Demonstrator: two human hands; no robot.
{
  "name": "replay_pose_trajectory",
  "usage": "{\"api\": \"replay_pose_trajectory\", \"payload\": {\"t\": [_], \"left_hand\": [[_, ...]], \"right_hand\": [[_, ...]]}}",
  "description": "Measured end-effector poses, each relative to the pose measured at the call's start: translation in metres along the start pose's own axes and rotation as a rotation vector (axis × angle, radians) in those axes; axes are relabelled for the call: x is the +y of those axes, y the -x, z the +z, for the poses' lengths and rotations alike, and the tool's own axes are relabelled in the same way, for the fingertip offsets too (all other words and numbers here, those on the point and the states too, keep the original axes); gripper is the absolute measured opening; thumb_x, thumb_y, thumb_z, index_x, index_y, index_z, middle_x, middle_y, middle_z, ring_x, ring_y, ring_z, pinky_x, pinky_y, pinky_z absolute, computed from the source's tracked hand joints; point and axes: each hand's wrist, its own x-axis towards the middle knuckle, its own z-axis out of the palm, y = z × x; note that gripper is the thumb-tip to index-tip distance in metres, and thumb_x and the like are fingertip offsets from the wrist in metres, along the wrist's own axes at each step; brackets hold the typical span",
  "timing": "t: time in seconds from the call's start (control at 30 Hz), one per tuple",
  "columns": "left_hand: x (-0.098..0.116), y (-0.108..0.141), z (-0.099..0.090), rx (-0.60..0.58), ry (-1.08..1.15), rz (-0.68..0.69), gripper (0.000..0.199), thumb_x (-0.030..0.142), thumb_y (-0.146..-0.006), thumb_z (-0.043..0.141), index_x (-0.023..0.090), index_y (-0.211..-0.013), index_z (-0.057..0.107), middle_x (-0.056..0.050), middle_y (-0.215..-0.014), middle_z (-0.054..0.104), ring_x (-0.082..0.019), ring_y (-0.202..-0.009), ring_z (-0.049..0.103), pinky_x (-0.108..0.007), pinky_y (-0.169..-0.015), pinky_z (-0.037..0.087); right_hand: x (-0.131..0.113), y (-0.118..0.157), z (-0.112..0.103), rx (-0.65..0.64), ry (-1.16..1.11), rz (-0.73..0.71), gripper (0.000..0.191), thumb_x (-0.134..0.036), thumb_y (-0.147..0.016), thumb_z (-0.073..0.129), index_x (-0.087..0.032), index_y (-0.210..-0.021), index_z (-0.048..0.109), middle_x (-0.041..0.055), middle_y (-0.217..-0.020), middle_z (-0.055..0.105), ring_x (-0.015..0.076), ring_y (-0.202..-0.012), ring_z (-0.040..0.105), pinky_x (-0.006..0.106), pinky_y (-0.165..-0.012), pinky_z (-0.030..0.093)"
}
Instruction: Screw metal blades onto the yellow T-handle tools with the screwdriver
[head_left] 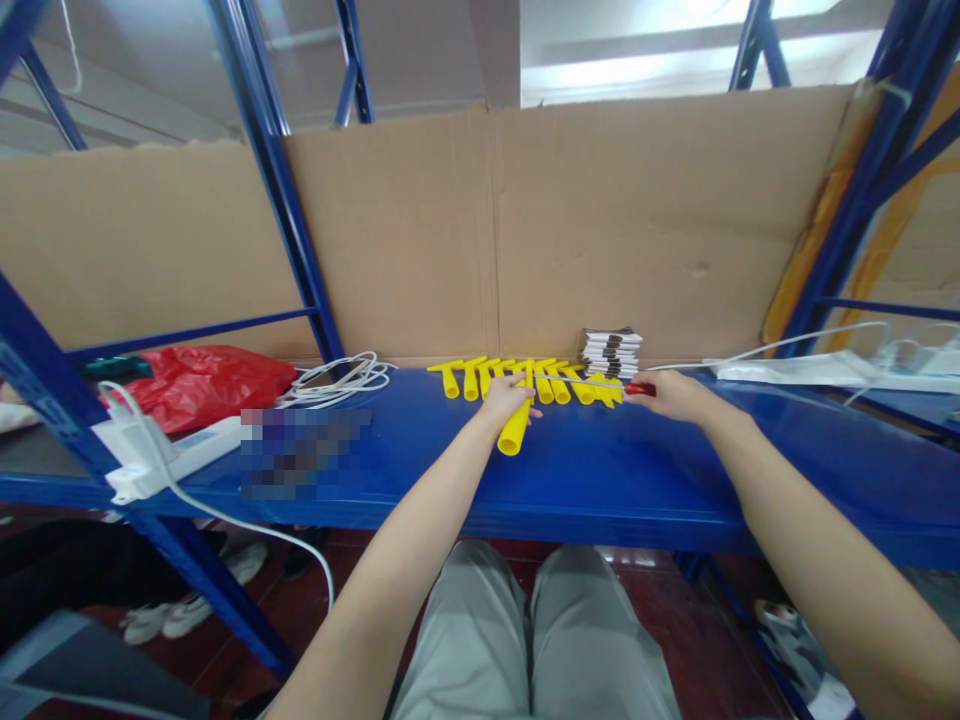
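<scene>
My left hand [508, 402] is closed around a yellow plastic piece with a hollow tube end [514, 432], its opening facing me. My right hand [673, 395] grips a screwdriver by its red and dark handle [640, 390]. The thin metal shaft runs left toward the piece in my left hand; whether the tip touches it I cannot tell. Behind my hands lies a row of several similar yellow pieces [470, 383], partly hidden by my left hand and the shaft. A stack of small white and dark packets [611, 352] stands just behind the row.
The blue shelf [420, 470] carries a red plastic bag [217, 385], a coiled white cable [345, 378] and a white power strip [187, 450] at left. A cardboard sheet [600, 210] closes the back. Blue uprights [270, 170] frame it. Another person's shoes [180, 615] show below left.
</scene>
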Motion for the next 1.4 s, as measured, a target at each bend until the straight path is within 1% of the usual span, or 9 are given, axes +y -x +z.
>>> {"api": "replay_pose_trajectory", "payload": {"t": [0.13, 0.23, 0.37, 0.53, 0.7, 0.8, 1.07, 1.23, 1.4], "left_hand": [[-0.001, -0.001, 0.000, -0.003, -0.004, 0.013, 0.065, 0.006, -0.083, 0.054, 0.014, -0.145, 0.035, -0.014, -0.106, 0.069, -0.011, -0.052, 0.066, -0.016, -0.040, 0.046], [-0.001, 0.000, 0.001, 0.003, -0.007, 0.008, 0.067, 0.005, -0.083, 0.054, 0.014, -0.145, 0.034, -0.015, -0.109, 0.068, -0.010, -0.050, 0.065, -0.016, -0.040, 0.046], [0.000, 0.000, 0.001, -0.001, -0.004, 0.006, 0.067, 0.004, -0.082, 0.053, 0.013, -0.146, 0.033, -0.015, -0.109, 0.068, -0.010, -0.050, 0.065, -0.017, -0.039, 0.045], [0.001, 0.001, 0.000, 0.004, -0.003, 0.003, 0.065, 0.005, -0.083, 0.053, 0.013, -0.145, 0.035, -0.014, -0.110, 0.067, -0.010, -0.051, 0.065, -0.017, -0.039, 0.045], [0.000, -0.001, 0.000, -0.007, 0.003, 0.005, 0.066, 0.005, -0.082, 0.053, 0.013, -0.145, 0.034, -0.015, -0.112, 0.067, -0.010, -0.048, 0.064, -0.017, -0.038, 0.045], [-0.002, -0.002, 0.001, -0.010, 0.004, 0.011, 0.066, 0.005, -0.082, 0.053, 0.012, -0.145, 0.034, -0.015, -0.109, 0.067, -0.011, -0.049, 0.064, -0.017, -0.038, 0.045], [-0.001, -0.002, 0.001, 0.002, -0.008, 0.002, 0.067, 0.005, -0.082, 0.052, 0.013, -0.146, 0.032, -0.014, -0.107, 0.068, -0.011, -0.050, 0.065, -0.017, -0.040, 0.045], [-0.001, -0.001, 0.002, -0.005, -0.010, 0.008, 0.066, 0.006, -0.083, 0.053, 0.013, -0.146, 0.033, -0.014, -0.107, 0.068, -0.009, -0.048, 0.063, -0.017, -0.039, 0.044], [-0.002, -0.001, 0.002, 0.001, -0.009, 0.010, 0.066, 0.005, -0.082, 0.053, 0.013, -0.145, 0.034, -0.013, -0.106, 0.068, -0.010, -0.050, 0.064, -0.017, -0.039, 0.044]], "right_hand": [[0.004, -0.001, 0.005, 0.084, -0.001, 0.062, 0.016, -0.037, -0.072, 0.060, -0.023, -0.078, 0.054, 0.0022, -0.064, 0.064, 0.0172, -0.056, 0.056, 0.025, -0.049, 0.032], [0.005, 0.000, 0.005, 0.125, -0.053, 0.036, 0.017, -0.037, -0.070, 0.060, -0.023, -0.072, 0.050, 0.0018, -0.062, 0.062, 0.0165, -0.055, 0.054, 0.025, -0.050, 0.033], [0.003, 0.002, 0.001, 0.065, -0.138, -0.002, 0.024, -0.045, -0.072, 0.057, -0.022, -0.066, 0.053, 0.0037, -0.063, 0.063, 0.0175, -0.059, 0.055, 0.027, -0.053, 0.037], [0.003, 0.002, 0.002, -0.058, -0.245, 0.009, 0.033, -0.054, -0.073, 0.054, -0.021, -0.068, 0.056, 0.0038, -0.064, 0.064, 0.0183, -0.060, 0.056, 0.028, -0.055, 0.039], [0.004, 0.001, 0.004, 0.025, -0.273, 0.016, 0.032, -0.052, -0.068, 0.060, -0.022, -0.067, 0.047, 0.0029, -0.064, 0.062, 0.0173, -0.059, 0.055, 0.028, -0.055, 0.039], [0.004, 0.002, 0.003, 0.053, -0.262, -0.003, 0.033, -0.053, -0.068, 0.060, -0.022, -0.066, 0.048, 0.0031, -0.063, 0.061, 0.0172, -0.059, 0.054, 0.027, -0.054, 0.039], [-0.001, 0.002, 0.000, -0.102, -0.295, -0.034, 0.040, -0.060, -0.073, 0.053, -0.021, -0.066, 0.058, 0.0038, -0.064, 0.065, 0.0184, -0.059, 0.056, 0.029, -0.055, 0.041], [0.004, -0.001, 0.008, -0.034, -0.353, -0.012, 0.037, -0.057, -0.065, 0.061, -0.021, -0.069, 0.051, 0.0045, -0.068, 0.064, 0.0190, -0.064, 0.058, 0.029, -0.058, 0.043], [0.003, 0.000, 0.006, -0.008, -0.300, -0.018, 0.030, -0.051, -0.070, 0.058, -0.021, -0.067, 0.052, 0.0036, -0.066, 0.063, 0.0178, -0.061, 0.057, 0.029, -0.057, 0.042]]}}
